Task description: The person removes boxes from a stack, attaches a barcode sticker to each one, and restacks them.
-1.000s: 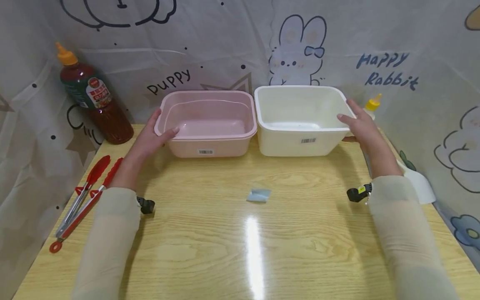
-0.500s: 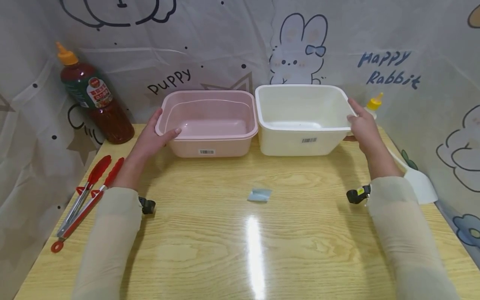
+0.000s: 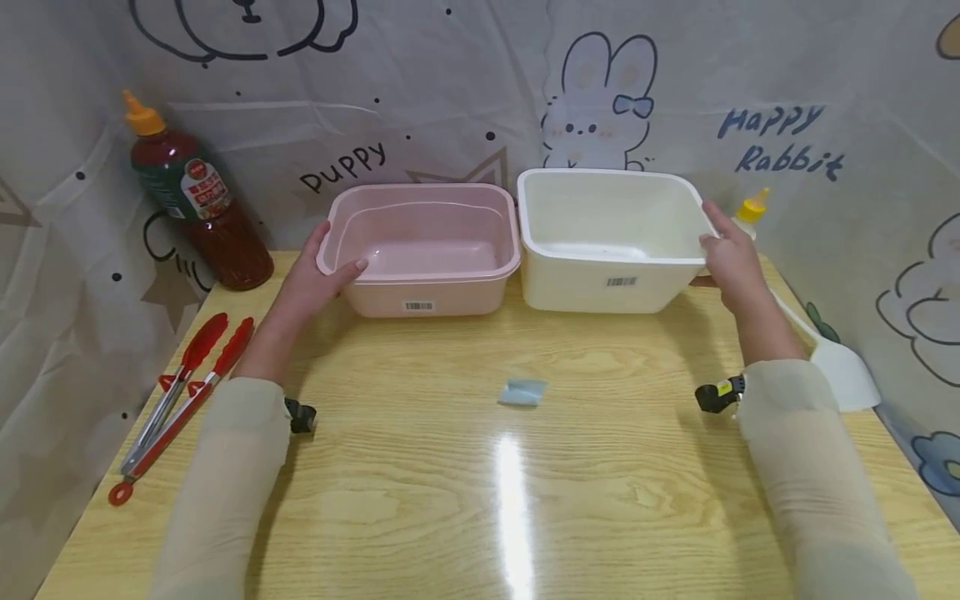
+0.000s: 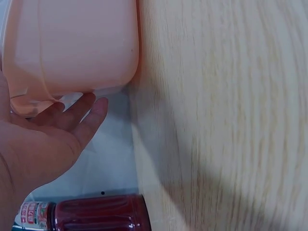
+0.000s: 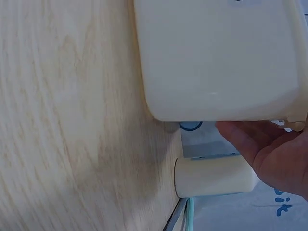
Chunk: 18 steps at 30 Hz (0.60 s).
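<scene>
A pink plastic basin and a cream-white plastic basin stand side by side at the back of the table, rims close together. My left hand grips the pink basin's left end, thumb over the rim and fingers on the outside. In the left wrist view those fingers bear against the end wall under the lip. My right hand holds the white basin's right end, thumb at the rim. The right wrist view shows its fingers along the outer wall, partly hidden by the basin.
A red sauce bottle leans at back left, with red-tipped tongs in front of it. Behind my right hand stands a yellow-capped bottle. A white spatula lies at the right edge. Blue tape marks the table's middle.
My right thumb has drawn back from over the white basin's inside to its rim. The head view has shifted slightly; both basins stay side by side.
</scene>
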Each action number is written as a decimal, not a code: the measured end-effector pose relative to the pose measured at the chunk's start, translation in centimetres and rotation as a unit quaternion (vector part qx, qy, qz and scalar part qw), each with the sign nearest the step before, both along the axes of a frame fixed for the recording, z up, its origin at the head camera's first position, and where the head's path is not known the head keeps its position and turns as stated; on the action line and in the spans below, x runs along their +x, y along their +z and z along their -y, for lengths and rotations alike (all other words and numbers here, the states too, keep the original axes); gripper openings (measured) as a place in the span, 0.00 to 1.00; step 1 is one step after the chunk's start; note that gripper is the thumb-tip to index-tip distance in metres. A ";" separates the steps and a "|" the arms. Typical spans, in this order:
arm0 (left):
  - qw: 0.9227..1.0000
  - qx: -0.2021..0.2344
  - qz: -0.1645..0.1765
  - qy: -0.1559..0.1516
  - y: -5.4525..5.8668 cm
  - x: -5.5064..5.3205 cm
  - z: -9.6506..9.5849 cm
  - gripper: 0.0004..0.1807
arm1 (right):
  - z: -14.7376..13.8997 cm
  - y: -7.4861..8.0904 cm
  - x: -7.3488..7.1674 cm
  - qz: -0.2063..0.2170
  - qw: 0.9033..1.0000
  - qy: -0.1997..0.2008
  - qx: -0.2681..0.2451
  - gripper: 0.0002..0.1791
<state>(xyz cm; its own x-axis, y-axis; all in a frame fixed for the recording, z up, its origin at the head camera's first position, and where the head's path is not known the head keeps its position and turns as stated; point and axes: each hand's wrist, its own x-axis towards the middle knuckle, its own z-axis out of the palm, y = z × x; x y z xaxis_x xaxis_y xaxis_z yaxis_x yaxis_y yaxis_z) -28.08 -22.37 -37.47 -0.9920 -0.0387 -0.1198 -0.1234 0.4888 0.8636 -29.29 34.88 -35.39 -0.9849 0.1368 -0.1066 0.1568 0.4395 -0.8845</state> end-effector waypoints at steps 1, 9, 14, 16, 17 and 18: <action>1.000 -0.001 -0.001 -0.002 0.0 0.0 0.0 0.55 | 0.0 0.1 0.0 0.001 1.000 0.003 0.000 0.30; 1.000 -0.005 0.002 -0.007 -0.2 0.0 0.2 0.56 | 0.0 1.0 0.2 0.012 1.000 0.005 0.011 0.30; 1.000 -0.005 0.003 -0.003 -0.2 0.1 0.2 0.55 | -0.2 2.1 0.3 0.010 1.000 0.008 0.004 0.31; 1.000 -0.007 0.004 -0.001 -0.1 0.0 0.2 0.55 | -0.3 2.7 0.2 0.000 1.000 0.012 -0.004 0.31; 1.000 -0.008 0.005 -0.001 -0.1 0.0 0.2 0.55 | -0.4 3.1 0.2 -0.004 1.000 0.014 -0.009 0.31; 1.000 -0.008 0.007 -0.001 -0.1 -0.1 0.2 0.56 | -0.4 3.5 0.2 -0.007 1.000 0.014 -0.015 0.31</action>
<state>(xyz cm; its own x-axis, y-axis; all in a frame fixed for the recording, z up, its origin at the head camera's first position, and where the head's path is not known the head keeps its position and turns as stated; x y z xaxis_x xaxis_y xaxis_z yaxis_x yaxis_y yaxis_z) -28.13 -22.56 -37.54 -0.9905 -0.0379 -0.1321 -0.1332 0.5037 0.8536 -29.09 35.30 -31.92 -0.9896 0.1067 -0.0965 0.1326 0.4165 -0.8994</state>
